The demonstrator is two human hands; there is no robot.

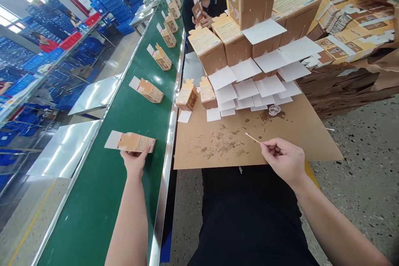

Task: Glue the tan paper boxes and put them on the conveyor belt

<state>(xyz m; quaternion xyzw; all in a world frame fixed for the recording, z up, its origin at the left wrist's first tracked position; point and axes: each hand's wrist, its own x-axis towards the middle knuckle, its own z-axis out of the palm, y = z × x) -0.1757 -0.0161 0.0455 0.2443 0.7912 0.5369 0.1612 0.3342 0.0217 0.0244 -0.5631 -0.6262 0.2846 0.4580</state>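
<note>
My left hand (134, 161) grips a small brown carton (137, 142) with its white flap standing open, over the green conveyor belt (93, 199). Between thumb and fingers of my right hand (284, 158) is a thin cotton swab (253, 137), its tip pointing up and left above the cardboard sheet (299, 133). Dark wet marks spot that sheet. A small clear round dish (274, 110) sits on it beside a damp patch. Stacked open cartons (207, 48) with white flaps (245, 89) fill the sheet's far side.
More open cartons (151, 90) stand in a line along the belt. Across the stack, a person (204, 4) holds a brown carton piece. Bundles of flat cartons (352, 25) lie at the right on brown paper. A metal rail (170, 141) edges the belt.
</note>
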